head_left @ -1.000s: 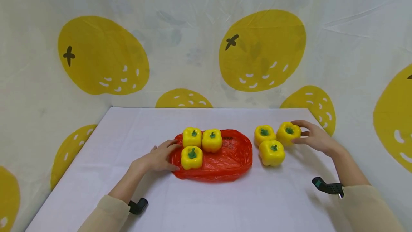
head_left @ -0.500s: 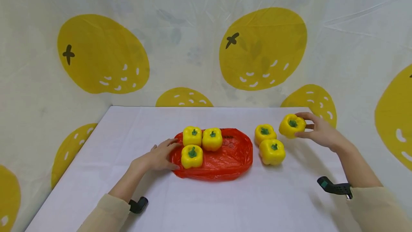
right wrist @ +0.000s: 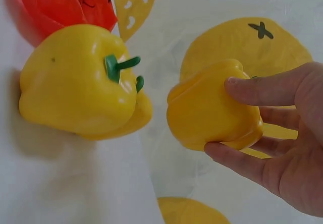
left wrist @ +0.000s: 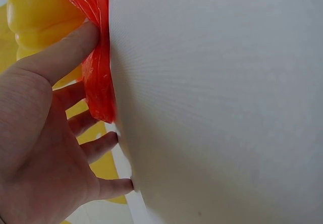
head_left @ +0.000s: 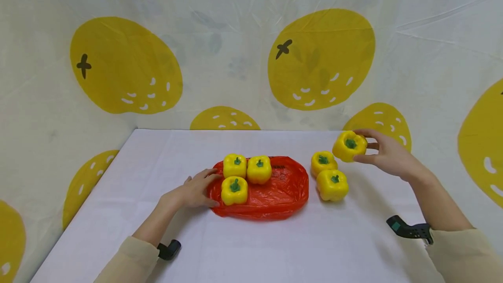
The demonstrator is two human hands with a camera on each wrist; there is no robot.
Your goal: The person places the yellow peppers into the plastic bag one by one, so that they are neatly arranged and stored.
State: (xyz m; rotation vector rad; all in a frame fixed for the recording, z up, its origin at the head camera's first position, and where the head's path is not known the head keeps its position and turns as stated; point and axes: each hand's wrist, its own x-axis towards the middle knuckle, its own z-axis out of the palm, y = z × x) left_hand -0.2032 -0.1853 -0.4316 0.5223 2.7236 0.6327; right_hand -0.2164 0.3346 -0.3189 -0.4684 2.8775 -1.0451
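My right hand (head_left: 387,156) holds a yellow bell pepper (head_left: 349,146) between thumb and fingers, raised over the far right of the table. In the right wrist view this pepper (right wrist: 212,108) hangs clear of the others, its stem mostly hidden. Just left of it, a yellow bell pepper (head_left: 323,163) stands on the table behind another yellow bell pepper (head_left: 332,185). My left hand (head_left: 196,190) rests at the left end of a flattened red plastic bag (head_left: 275,200), its thumb (left wrist: 75,50) against the bag's edge, other fingers spread. Three yellow bell peppers (head_left: 234,190) sit on the bag's left half.
A white cloth covers the table (head_left: 243,252). Behind it hangs a pale curtain (head_left: 224,56) printed with large yellow fruit. The red bag's right half is bare, with dark print near its back edge. A black wrist camera (head_left: 408,228) sits on the right forearm.
My right hand has lifted its bell pepper off the table, first drifting right, then higher and back to the left. The left hand, the bag and the other peppers stay put.
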